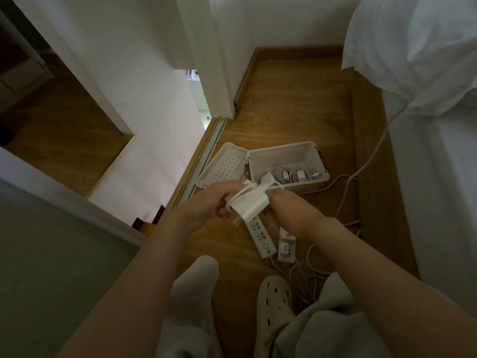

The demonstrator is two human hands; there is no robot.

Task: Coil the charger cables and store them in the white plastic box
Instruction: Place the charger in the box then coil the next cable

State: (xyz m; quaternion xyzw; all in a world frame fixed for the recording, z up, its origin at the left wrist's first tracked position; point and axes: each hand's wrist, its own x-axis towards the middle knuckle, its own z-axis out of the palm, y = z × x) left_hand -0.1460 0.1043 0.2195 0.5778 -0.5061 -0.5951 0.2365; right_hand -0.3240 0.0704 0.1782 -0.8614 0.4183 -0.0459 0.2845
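The left hand [206, 206] curls its fingers round the white square plastic charger brick [249, 204], which is wound with thin white cable and has its long axis running seven to one o'clock. The right hand [289, 210] meets the brick's far side, its fingers hidden, so I cannot tell its grip. The open white plastic box [281, 155] lies at twelve o'clock, just beyond both hands.
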